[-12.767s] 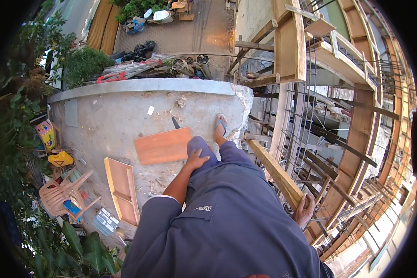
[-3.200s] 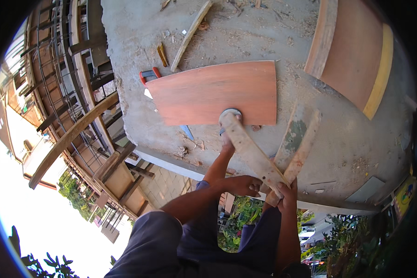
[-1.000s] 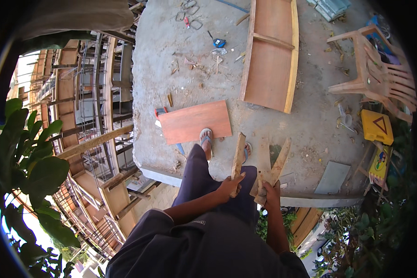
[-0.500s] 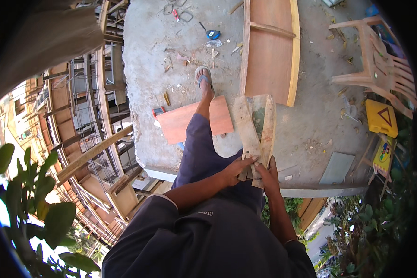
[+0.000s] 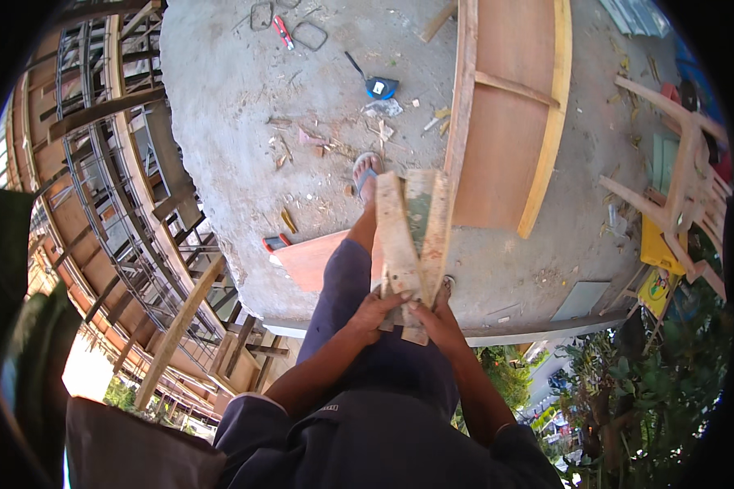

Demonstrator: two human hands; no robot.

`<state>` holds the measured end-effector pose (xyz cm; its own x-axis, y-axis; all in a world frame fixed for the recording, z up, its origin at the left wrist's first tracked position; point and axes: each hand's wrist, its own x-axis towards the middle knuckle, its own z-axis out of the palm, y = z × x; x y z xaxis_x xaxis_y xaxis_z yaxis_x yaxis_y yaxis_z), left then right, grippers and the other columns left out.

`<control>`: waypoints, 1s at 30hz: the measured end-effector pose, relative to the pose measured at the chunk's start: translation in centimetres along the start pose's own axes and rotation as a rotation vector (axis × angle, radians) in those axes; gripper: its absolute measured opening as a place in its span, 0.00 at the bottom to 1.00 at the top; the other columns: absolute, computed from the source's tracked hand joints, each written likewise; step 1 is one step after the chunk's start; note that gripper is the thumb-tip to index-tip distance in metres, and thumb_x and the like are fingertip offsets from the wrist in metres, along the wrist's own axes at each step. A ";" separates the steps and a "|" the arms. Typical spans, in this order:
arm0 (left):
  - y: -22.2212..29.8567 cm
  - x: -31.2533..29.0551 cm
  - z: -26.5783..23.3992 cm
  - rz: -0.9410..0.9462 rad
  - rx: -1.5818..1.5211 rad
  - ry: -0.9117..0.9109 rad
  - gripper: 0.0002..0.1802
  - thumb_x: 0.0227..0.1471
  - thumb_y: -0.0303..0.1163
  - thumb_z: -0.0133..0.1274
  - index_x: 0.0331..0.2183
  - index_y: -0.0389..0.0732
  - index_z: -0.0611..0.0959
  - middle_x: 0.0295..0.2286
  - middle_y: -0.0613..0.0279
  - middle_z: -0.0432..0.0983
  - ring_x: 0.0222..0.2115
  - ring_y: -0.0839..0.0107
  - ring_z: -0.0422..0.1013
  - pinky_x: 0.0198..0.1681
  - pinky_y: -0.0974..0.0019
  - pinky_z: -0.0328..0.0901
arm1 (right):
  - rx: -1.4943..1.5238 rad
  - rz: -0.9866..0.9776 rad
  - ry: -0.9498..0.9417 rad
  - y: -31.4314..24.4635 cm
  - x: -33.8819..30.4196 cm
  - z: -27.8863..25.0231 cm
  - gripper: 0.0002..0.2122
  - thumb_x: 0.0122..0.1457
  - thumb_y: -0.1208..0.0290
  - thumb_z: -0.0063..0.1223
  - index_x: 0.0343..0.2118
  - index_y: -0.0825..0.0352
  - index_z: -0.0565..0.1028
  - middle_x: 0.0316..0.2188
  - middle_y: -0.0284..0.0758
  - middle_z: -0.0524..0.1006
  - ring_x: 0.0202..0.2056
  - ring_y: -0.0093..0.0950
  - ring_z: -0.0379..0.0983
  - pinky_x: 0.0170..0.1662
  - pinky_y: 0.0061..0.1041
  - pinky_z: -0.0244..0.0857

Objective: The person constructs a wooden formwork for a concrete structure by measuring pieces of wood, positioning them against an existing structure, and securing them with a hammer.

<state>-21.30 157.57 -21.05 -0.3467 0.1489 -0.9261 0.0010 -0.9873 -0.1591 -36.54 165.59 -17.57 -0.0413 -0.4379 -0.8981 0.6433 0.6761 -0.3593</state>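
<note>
A small fanned bundle of worn, stained wooden planks [image 5: 398, 236] is held in front of my thighs, its far ends pointing away from me. My left hand [image 5: 375, 314] is closed round the near end on the left side. On the right side of the same end, my right hand [image 5: 438, 322] grips with its thumb on top. A greenish face shows between the upper planks. Beyond the bundle, my sandalled left foot [image 5: 367, 165] stands on the concrete. A reddish plywood sheet [image 5: 310, 261] lies under my left leg, partly hidden by it.
A framed plywood panel [image 5: 506, 147] lies ahead on the right. On the concrete floor [image 5: 236, 130] are a blue tape measure [image 5: 381, 88], a red-handled tool [image 5: 283, 33] and wood scraps. A plastic chair [image 5: 685, 163] stands right. The slab edge drops toward timber framework [image 5: 139, 187] on the left.
The view has shifted, so the panel, tape measure and chair sit lower in the picture. The planks have swung slightly left and remain in both hands.
</note>
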 end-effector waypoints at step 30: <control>5.2 -9.3 -14.2 -0.372 0.602 0.912 0.50 0.29 0.53 0.75 0.48 0.29 0.75 0.39 0.44 0.80 0.36 0.61 0.80 0.34 0.58 0.76 | -1.661 -0.330 0.073 -18.6 57.8 4.5 0.25 0.53 0.65 0.57 0.57 0.59 0.70 0.55 0.45 0.67 0.54 0.51 0.67 0.57 0.53 0.60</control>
<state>-4.77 151.86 -18.06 0.5755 0.1789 -0.7980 -0.4915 -0.7042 -0.5124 -47.41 125.02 -61.64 -0.0633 -0.6826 -0.7280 -0.8352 0.4355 -0.3357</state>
